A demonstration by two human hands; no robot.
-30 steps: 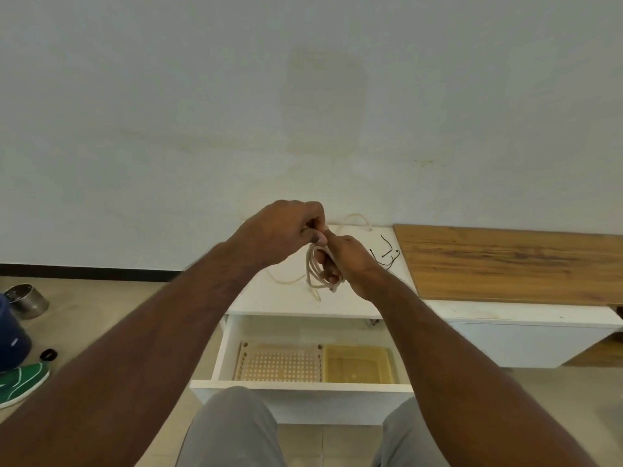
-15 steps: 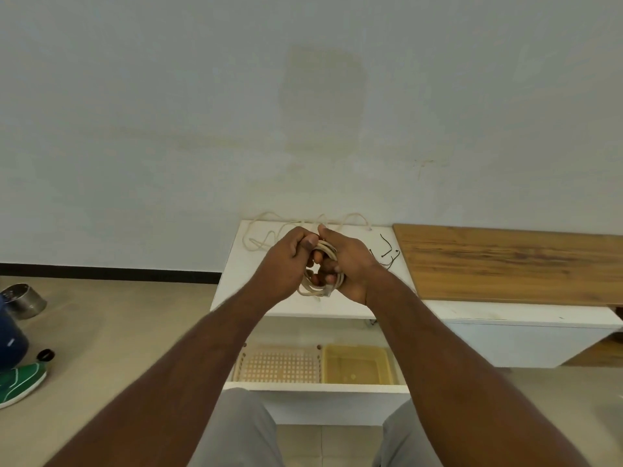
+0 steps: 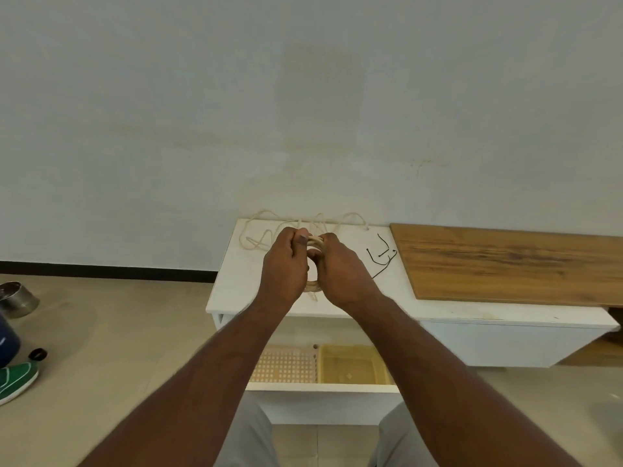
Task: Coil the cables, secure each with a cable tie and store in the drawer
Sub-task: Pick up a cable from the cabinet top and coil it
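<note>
Cream-coloured cable (image 3: pixel 314 243), partly wound into a small coil, is held between both hands above the white cabinet top (image 3: pixel 232 284). The left hand (image 3: pixel 286 264) has its fingers curled around the left side of the coil, with the thumb and forefinger pinching the strands at its upper edge. The right hand (image 3: pixel 340 271) grasps the right side of the coil, its fingers wrapped through the loop; the two hands nearly touch at the top of the coil. Beyond the left hand, the uncoiled remainder of the cable (image 3: pixel 269 230) lies in loose bends on the cabinet top, reaching back to the wall (image 3: pixel 303 96). Just right of the right hand, thin black cable ties (image 3: pixel 382 256) lie on the same surface, apart from the coil. Farther right, a wooden panel (image 3: pixel 505 264) rests on the cabinet top. Below the forearms, the drawer (image 3: pixel 320 387) stands open and holds a perforated beige tray (image 3: pixel 286 365) beside a yellow translucent tray (image 3: pixel 350 365). Well to the left of the left arm, on the floor, are a metal bowl (image 3: pixel 17 299) and a green shoe (image 3: pixel 17 380).
</note>
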